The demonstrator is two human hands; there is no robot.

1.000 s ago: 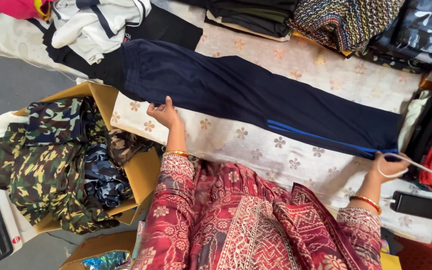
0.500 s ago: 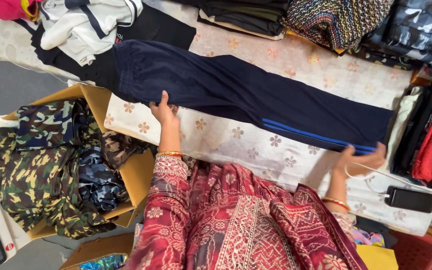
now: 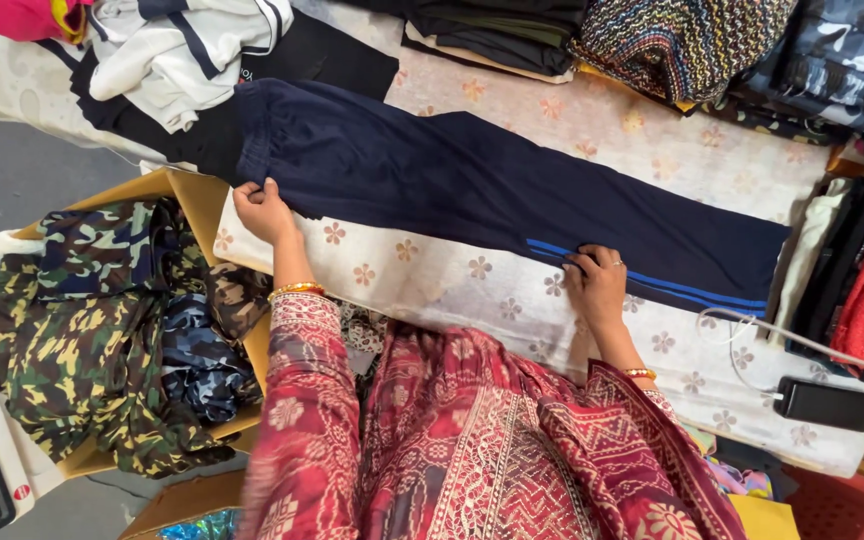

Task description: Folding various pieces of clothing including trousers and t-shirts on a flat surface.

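Dark navy trousers (image 3: 472, 185) with blue side stripes lie flat and stretched out across a cream flower-patterned sheet (image 3: 432, 285). My left hand (image 3: 264, 210) pinches the near edge of the waistband end. Fingers spread, my right hand (image 3: 597, 283) presses flat on the near edge of the leg, over the stripes. Both wrists wear gold bangles, and red patterned sleeves cover my arms.
A cardboard box (image 3: 192, 200) of camouflage garments (image 3: 92, 330) stands at my left. White and black clothes (image 3: 182, 55) lie beyond the waistband. Folded piles (image 3: 682, 45) line the far edge, more clothes hang at right. A black power bank (image 3: 824, 403) with a white cable lies near right.
My right hand has moved left along the trouser leg, from the cuff end by the cable to the middle of the leg. My left hand stays at the waistband.
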